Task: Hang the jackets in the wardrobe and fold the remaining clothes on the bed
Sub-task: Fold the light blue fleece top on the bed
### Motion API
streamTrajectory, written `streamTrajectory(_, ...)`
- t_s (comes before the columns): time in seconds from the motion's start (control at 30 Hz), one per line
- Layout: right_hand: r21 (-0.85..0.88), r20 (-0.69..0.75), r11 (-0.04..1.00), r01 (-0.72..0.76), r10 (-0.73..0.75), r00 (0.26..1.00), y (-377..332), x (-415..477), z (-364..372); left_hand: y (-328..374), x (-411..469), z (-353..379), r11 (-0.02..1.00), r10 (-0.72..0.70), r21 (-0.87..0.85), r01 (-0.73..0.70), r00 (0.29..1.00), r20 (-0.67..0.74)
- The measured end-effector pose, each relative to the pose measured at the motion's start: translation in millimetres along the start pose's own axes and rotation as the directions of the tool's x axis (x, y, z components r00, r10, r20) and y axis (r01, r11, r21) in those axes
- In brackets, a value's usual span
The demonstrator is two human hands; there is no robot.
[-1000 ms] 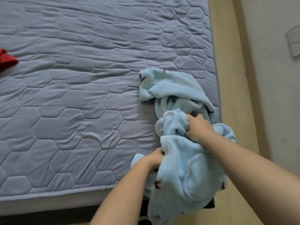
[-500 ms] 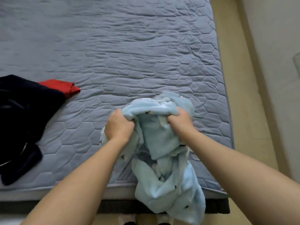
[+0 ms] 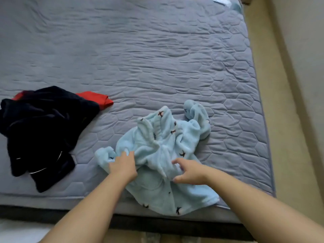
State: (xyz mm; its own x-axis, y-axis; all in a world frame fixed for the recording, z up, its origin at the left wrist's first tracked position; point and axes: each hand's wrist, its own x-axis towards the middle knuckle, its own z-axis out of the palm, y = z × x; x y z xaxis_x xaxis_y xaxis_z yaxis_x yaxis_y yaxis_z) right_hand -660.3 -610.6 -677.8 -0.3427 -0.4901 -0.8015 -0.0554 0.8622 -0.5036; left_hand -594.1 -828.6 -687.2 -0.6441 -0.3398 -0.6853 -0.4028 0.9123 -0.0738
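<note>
light blue fleece (image 3: 163, 155) is down on the bed (image 3: 157, 58) now. half a second ago i had it bunched in two fists, held up, with the tail dangling past the mattress edge. now it lies in a loose heap near the front edge, right of centre, with only the hem lapping over that edge. so i judge the carry is done and the spread-out before the fold is starting; nothing is folded yet.

grip has changed too. my left hand (image 3: 122, 165) is no longer a fist: its fingers lie forward on the fabric by the left sleeve lump, fairly straight, touching rather than clenching. my right hand (image 3: 189, 172) is half open, forefinger and thumb apart either side of a ridge of fleece. it's blurred, but i see no firm pinch.

look of it: thick, plush, pale blue with small dark cross-like marks. it's crumpled into ridges, with one sleeve curled up at the far right and another balled at the near left. it's soft and floppy, so i expect it needs flattening first.

further out: a dark navy garment (image 3: 43, 128) is heaped at the left, well apart, with a red piece (image 3: 98, 99) showing beneath it, both unfolded. the quilted grey cover is wrinkled.
</note>
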Motion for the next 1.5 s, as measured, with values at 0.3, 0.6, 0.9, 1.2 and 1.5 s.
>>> streamTrajectory(0.3, -0.269, -0.730, 0.963, 0.018, -0.216, 0.649, 14, 84, -30, -9, 88, 37, 0.943, -0.062, -0.327, -0.070, 0.924, -0.377)
streamTrajectory(0.6, 0.079, -0.470, 0.995, -0.058, 0.088, 0.878, 21, 118, -31, -10, 104, 28, 0.872, 0.024, -0.469, -0.139, 0.970, -0.244)
streamTrajectory(0.9, 0.437, -0.572, 0.804, 0.403, -0.097, 0.815, -84, -58, -128, -33, -25, -155, 0.619, 0.065, -0.506, -0.601, 0.680, -0.730)
streamTrajectory(1.2, 0.453, -0.660, 0.534, 0.714, -0.338, 0.671, -238, -346, -216, -52, -274, -412, 0.491, 0.302, -0.309, -0.814, 0.492, -0.817)
streamTrajectory(1.5, 0.099, -0.531, 0.735, 0.671, -0.532, 0.660, -285, -561, -237, -86, -487, -517, 0.689, 0.641, 0.235, -0.686, 0.426, -0.639)
